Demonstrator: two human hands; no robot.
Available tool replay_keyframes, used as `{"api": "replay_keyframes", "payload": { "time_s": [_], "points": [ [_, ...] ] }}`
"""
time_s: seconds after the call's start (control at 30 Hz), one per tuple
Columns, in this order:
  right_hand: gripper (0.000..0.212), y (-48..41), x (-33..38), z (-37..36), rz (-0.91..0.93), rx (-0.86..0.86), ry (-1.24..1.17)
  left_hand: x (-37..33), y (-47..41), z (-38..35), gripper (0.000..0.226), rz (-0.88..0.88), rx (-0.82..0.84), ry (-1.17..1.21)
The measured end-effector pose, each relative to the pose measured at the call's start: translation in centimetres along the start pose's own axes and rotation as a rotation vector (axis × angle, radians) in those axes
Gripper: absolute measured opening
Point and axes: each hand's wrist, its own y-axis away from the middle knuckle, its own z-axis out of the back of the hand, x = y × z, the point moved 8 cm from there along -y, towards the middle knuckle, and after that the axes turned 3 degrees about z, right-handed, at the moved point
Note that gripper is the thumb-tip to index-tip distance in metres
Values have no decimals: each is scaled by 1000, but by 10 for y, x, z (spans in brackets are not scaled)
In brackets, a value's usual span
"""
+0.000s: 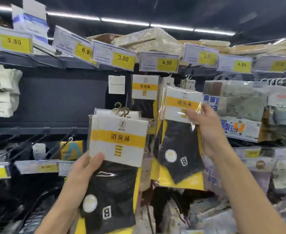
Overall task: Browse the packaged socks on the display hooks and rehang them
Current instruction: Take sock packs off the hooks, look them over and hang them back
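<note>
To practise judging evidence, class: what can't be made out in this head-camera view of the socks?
Head view: number of sock packs in the left hand; the front pack covers the rest.
Head view: far-right price label; blur smears its figures.
Head view: hanger of the grey-sock pack in the right hand; lost among packs behind.

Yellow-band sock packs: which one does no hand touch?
The pack hanging under the 4.80 tag; the left hand grips a stack, the right hand a nearer pack.

Dark display rack [62, 98]: sock pks [144, 86], yellow price tags [166, 62].
</note>
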Motion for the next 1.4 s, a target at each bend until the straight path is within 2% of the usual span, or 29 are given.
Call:
{"api": "replay_keyframes", "payload": {
  "time_s": [0.13,0.2,0.3,0.43,0.63,0.8,0.93,1.03,1.1,1.2,1.3,1.4],
  "points": [
    [28,-53,-6,-30,15,76,72,-3,-4,-9,66,-20,62,-6],
    [26,-73,-8,-47,38,93,94,-1,-7,-15,61,-32,75,7],
    [29,-94,-9,-70,132,106,149,4,-11,-23,40,-24,99,54],
    [40,-108,-25,-86,188,142,153,7,-16,-27,43,-32,118,63],
    [60,-135,-44,-96,210,138,334,4,-23,-27,40,-65,110,53],
    [55,-147,-48,-100,210,135,421,9,-29,-35,40,-74,96,65],
    [41,-115,-30,-90,257,85,539,9,-30,-40,39,-123,68,47],
    [36,-54,-10,-61,335,-6,371,9,-30,-42,39,-160,43,38],
    [41,-8,-10,-52,291,71,241,9,-30,-44,34,-188,25,33],
    [42,44,-15,-60,222,277,254,7,-32,-50,27,-231,-25,-30],
    [41,55,-21,-65,195,339,310,7,-35,-55,40,-276,-43,-58],
    [37,45,-26,-57,147,353,251,10,-38,-62,62,-259,12,-47]
  ]
}}
